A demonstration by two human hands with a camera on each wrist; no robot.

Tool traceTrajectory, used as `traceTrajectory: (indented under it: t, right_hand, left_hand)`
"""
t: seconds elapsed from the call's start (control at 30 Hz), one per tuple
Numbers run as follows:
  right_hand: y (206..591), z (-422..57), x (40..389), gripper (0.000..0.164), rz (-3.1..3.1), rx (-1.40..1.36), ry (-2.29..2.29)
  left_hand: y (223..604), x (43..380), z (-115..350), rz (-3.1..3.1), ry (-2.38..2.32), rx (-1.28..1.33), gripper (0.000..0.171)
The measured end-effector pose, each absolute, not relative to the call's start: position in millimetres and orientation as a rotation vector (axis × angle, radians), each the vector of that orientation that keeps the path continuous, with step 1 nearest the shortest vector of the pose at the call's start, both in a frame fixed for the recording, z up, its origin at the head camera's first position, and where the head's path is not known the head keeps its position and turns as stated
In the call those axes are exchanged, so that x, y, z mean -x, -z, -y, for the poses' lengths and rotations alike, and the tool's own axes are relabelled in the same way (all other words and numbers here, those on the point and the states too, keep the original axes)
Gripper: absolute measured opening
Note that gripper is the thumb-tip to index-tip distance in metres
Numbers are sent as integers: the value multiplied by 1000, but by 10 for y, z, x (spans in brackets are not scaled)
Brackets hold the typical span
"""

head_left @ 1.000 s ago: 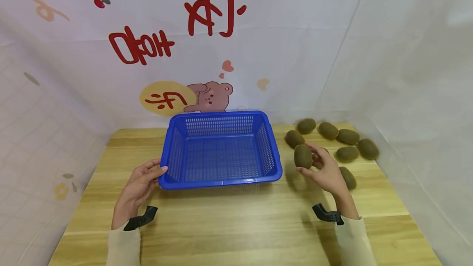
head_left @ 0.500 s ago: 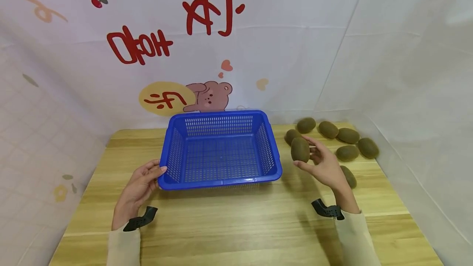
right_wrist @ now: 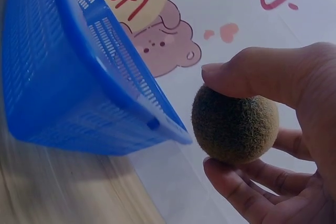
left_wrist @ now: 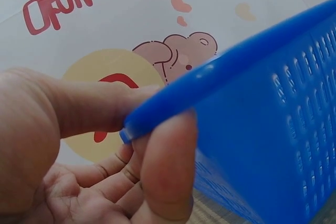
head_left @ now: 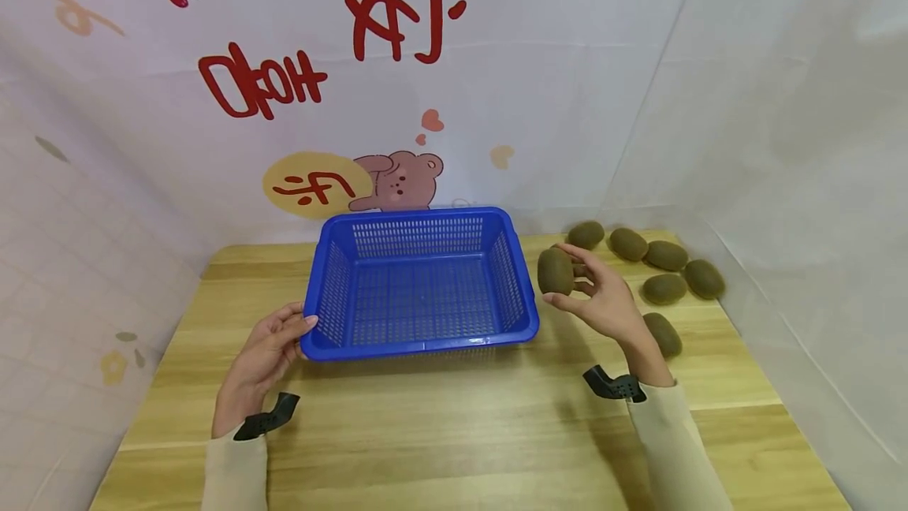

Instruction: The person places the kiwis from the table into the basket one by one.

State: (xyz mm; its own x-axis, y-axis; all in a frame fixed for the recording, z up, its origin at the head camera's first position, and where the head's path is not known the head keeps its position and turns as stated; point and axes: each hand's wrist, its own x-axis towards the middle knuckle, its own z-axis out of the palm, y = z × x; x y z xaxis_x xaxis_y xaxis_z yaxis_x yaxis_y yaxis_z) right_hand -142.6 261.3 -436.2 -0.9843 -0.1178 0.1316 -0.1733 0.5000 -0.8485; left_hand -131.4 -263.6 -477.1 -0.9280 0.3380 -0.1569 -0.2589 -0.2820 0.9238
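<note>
A blue plastic basket (head_left: 418,349) with slotted walls stands on the table, nothing inside it. My left hand (head_left: 268,353) pinches its left rim; in the left wrist view the thumb and a finger (left_wrist: 170,166) clasp the rim from both sides. My right hand (head_left: 603,298) holds a brown fuzzy kiwi (head_left: 556,271) between thumb and fingers, just right of the basket's right rim. In the right wrist view the held kiwi (right_wrist: 233,124) is raised beside the basket wall (right_wrist: 68,98), apart from it.
Several more kiwis lie at the table's back right, among them one kiwi (head_left: 586,235) behind the right hand and another kiwi (head_left: 662,335) near the right wrist. A printed white cloth (head_left: 553,85) hangs behind and at both sides of the wooden table (head_left: 426,432).
My right hand has carried the kiwi left and slightly away from me, up close to the basket's right rim. The left hand keeps its hold, and the basket stays in place.
</note>
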Motion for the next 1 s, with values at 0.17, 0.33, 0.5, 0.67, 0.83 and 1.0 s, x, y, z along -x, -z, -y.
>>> traceTrajectory:
  t: [0.17, 0.33, 0.5, 0.67, 0.83, 1.0]
  right_hand:
    - [4275, -2514, 1459, 85, 2707, -286, -1531]
    - [4257, -2371, 1504, 86, 2711, -357, -1546]
    - [4266, -2216, 1544, 84, 2706, -428, -1528]
    - [4267, -2085, 1564, 83, 2738, -463, -1433]
    - [4261, -1995, 1571, 84, 2765, -500, -1400]
    - [4259, -1975, 1577, 80, 2778, -532, -1442]
  left_hand:
    - [4771, 1321, 2635, -1575, -2262, -107, 27]
    - [4770, 1322, 2637, -1562, -2267, -132, 25]
    - [4767, 1317, 2646, -1545, -2275, -127, 22]
    - [4759, 1318, 2644, -1556, -2262, -110, 23]
    - [4765, 1321, 2640, -1560, -2263, -102, 24]
    - [4773, 1322, 2644, -1541, -2285, -108, 22]
